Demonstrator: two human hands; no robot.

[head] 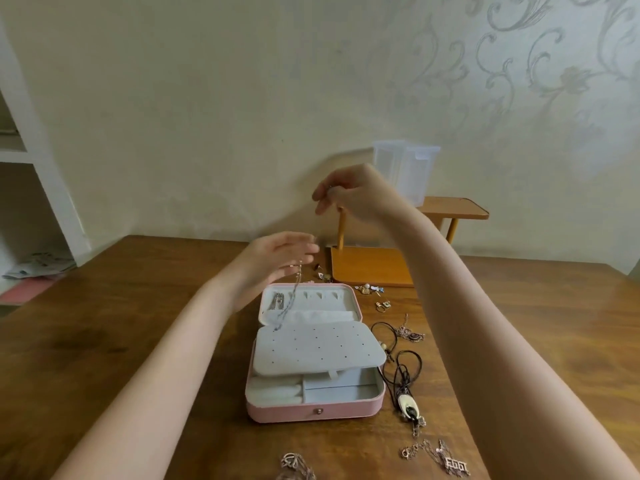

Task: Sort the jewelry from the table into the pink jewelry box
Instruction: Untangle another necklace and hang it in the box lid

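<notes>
Nearest my edge of the desk [121, 341] lie two tangled chains, a pale one [296, 465] on the left and a pink-gold one with a blocky pendant [446, 460] on the right. Just beyond them sits the pink jewelry box [313, 408], lid up, its grey perforated flap [318, 348] folded down over the front compartments. To its right I see a black cord necklace with an oval pendant [407, 393], then a small chain with a dark pendant [410, 334], a ring [381, 306] and a few earrings [369, 289] farther back. A thin silver chain [289, 303] hangs down across the open lid, its lower end at the lid's pocket. My left hand [277, 258] hovers above the box's far edge, fingers loosely spread, the chain running past them. My right hand [349, 195] is raised higher, fingertips pinched together on the chain's upper end. Behind stands a wooden rack [374, 265] with a clear plastic container [408, 168] on top, against the wall.
</notes>
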